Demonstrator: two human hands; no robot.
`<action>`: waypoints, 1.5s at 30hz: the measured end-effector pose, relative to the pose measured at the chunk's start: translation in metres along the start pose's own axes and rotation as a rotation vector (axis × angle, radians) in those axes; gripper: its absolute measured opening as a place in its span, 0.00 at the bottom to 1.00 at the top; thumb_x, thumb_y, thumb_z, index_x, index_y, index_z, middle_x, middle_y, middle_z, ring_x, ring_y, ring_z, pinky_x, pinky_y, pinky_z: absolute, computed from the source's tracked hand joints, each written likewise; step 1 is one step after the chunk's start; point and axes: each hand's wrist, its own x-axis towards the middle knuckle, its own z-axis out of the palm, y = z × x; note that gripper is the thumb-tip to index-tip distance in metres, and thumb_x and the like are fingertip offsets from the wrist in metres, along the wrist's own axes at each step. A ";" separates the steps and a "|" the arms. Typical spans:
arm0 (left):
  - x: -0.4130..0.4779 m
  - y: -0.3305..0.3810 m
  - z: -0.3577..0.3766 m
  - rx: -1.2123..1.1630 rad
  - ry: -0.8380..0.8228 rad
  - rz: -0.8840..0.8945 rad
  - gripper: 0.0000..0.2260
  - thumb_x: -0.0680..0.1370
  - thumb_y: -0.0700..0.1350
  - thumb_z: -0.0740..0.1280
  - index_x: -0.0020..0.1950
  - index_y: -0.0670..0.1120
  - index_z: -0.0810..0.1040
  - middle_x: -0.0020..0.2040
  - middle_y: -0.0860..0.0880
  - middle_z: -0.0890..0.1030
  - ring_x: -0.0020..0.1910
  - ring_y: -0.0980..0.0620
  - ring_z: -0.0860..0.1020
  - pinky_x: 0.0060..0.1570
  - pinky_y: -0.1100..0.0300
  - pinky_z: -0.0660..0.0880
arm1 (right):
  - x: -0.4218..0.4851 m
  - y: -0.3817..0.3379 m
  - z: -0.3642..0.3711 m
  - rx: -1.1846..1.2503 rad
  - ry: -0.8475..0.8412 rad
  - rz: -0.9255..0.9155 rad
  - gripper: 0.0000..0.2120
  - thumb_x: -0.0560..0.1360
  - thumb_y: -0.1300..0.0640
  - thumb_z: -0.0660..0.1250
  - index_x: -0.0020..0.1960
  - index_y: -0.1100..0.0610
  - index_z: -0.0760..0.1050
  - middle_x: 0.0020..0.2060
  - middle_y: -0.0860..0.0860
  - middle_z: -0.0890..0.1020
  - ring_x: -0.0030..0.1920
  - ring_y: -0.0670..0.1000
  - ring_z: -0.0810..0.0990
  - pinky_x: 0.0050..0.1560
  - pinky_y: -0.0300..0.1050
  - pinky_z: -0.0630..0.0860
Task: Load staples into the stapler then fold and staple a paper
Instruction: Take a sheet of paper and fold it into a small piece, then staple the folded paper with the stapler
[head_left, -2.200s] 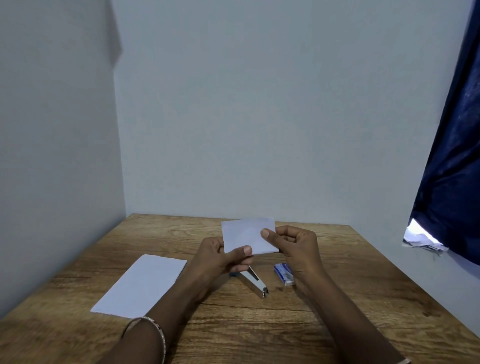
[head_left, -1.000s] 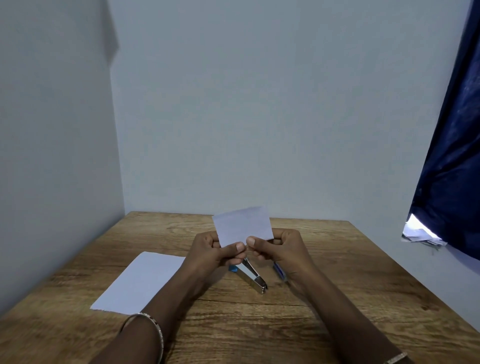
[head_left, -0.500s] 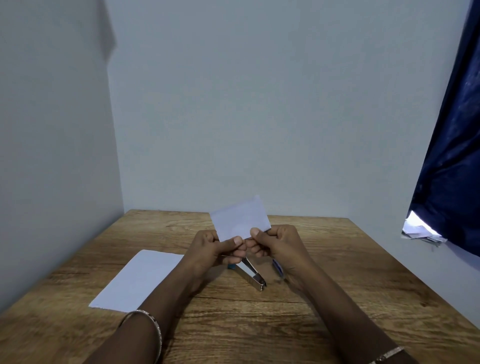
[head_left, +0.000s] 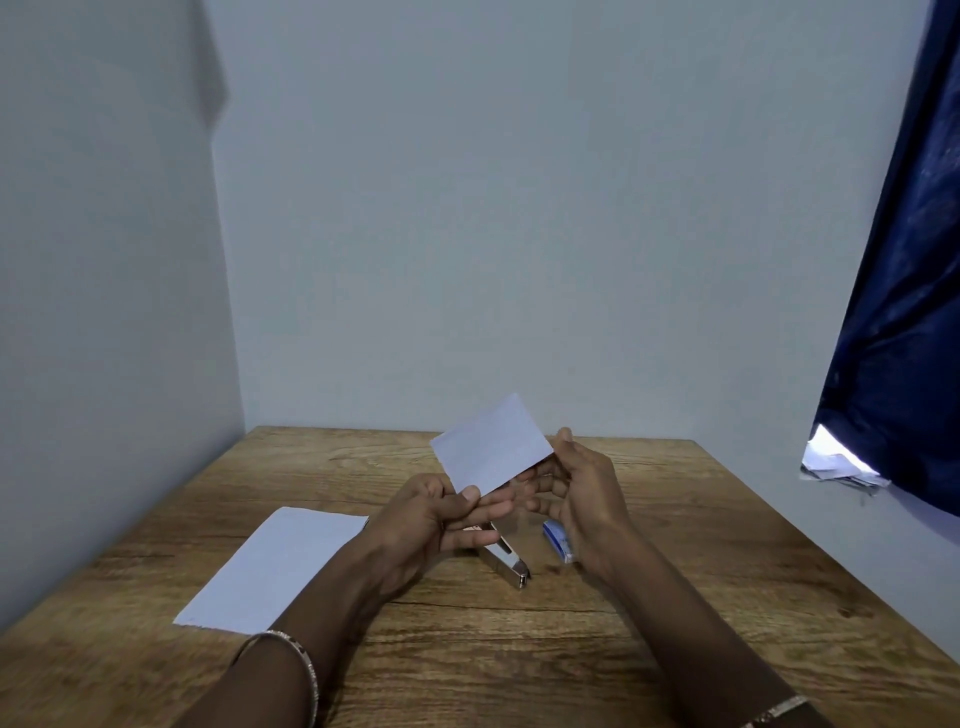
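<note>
Pinching paper (head_left: 491, 449) at its 6 o'clock corner, left hand (head_left: 426, 519) clamps thumb on it; right hand (head_left: 587, 493) at 3 o'clock, fingers apart. Probably light, floppy: grip edges.

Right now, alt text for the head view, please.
A person's left hand pinches a small paper above a wooden table, the right hand loosely open beside it. Below lie a stapler, a blue staple box and a flat sheet.

2 papers (head_left: 491, 449) (head_left: 275, 569); 1 stapler (head_left: 508, 564); 1 box (head_left: 558, 540)
</note>
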 end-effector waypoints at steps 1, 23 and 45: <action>0.000 0.000 0.000 0.001 0.008 0.006 0.11 0.80 0.36 0.65 0.62 0.34 0.78 0.60 0.38 0.85 0.59 0.45 0.85 0.42 0.56 0.85 | 0.002 -0.002 -0.003 -0.004 0.001 0.005 0.21 0.84 0.46 0.60 0.50 0.61 0.82 0.33 0.55 0.86 0.32 0.51 0.81 0.32 0.45 0.78; -0.017 0.015 0.012 0.274 0.326 0.350 0.10 0.80 0.39 0.70 0.55 0.33 0.83 0.38 0.38 0.82 0.30 0.52 0.78 0.30 0.65 0.75 | -0.009 -0.004 -0.005 -0.297 -0.222 -0.120 0.06 0.76 0.60 0.75 0.46 0.64 0.83 0.38 0.61 0.88 0.34 0.54 0.87 0.36 0.44 0.83; -0.005 0.009 -0.011 0.303 0.547 0.240 0.09 0.76 0.42 0.75 0.50 0.37 0.82 0.34 0.43 0.87 0.31 0.52 0.86 0.32 0.64 0.80 | -0.020 0.018 0.017 -1.365 -0.234 -0.298 0.20 0.68 0.37 0.74 0.31 0.49 0.72 0.29 0.45 0.75 0.33 0.44 0.74 0.30 0.44 0.66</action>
